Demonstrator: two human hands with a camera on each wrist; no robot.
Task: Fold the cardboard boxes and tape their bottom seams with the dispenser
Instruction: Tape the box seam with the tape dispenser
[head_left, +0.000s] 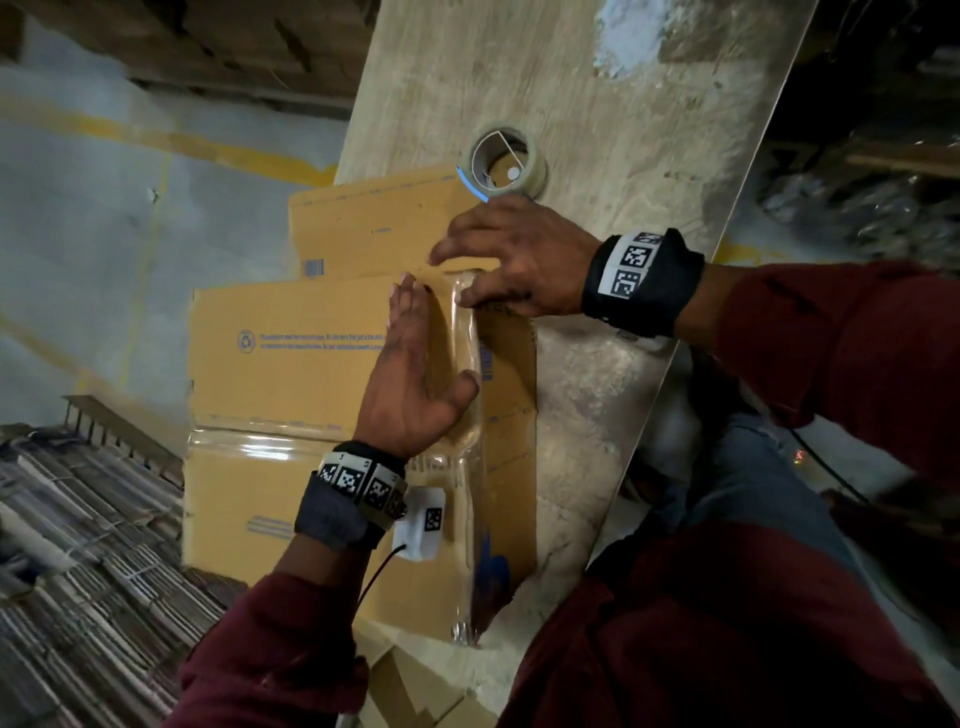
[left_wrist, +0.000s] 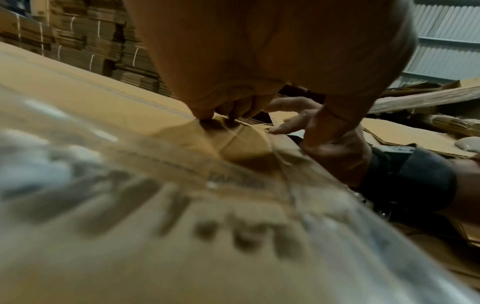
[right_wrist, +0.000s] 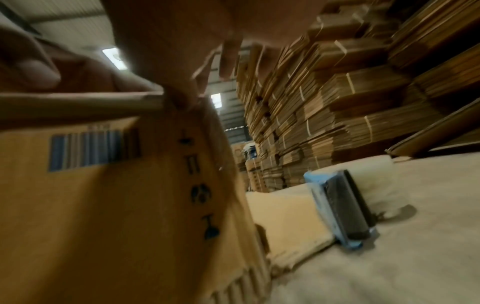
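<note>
Left hand (head_left: 415, 374) flat, right hand (head_left: 519, 260) seemingly flat, both pressing tape (head_left: 465, 332) onto box (head_left: 291, 374).

A warehouse or packing floor: tall stacks of flattened cardboard (right_wrist: 337, 98) tied in bundles rise to a corrugated metal roof (right_wrist: 64, 26), the concrete floor (head_left: 104, 218) carries painted yellow lines, and a rough plywood worktop (head_left: 649, 130) holds a roll of packing tape (head_left: 506, 161)
</note>
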